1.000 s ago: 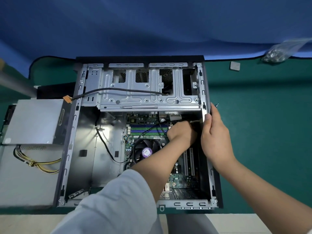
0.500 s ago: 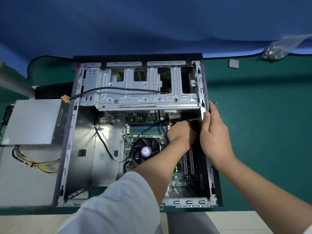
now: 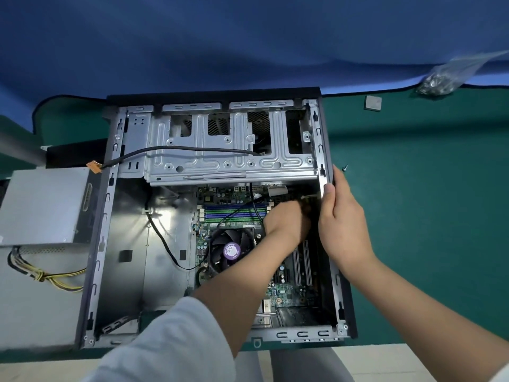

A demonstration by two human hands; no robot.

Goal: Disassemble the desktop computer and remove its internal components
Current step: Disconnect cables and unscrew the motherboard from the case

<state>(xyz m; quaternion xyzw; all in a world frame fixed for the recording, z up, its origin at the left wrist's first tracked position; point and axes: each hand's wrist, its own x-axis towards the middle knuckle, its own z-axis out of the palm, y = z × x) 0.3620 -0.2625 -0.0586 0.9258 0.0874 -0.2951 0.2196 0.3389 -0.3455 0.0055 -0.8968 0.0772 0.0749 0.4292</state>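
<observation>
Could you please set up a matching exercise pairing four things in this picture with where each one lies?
Things:
1. power supply
2. cooler fan
3. loose screw
4. bag of screws

Places:
A. far right corner of the green mat
B. outside the case, to its left
C. on the motherboard, inside the case
D. on the mat, just right of the case by the right hand's fingertips

Pairs: 1-B, 2-C, 3-D, 4-A

Two hands [image 3: 287, 221] [image 3: 343, 224], one computer case [image 3: 110, 244], one fan [image 3: 230, 250]
</observation>
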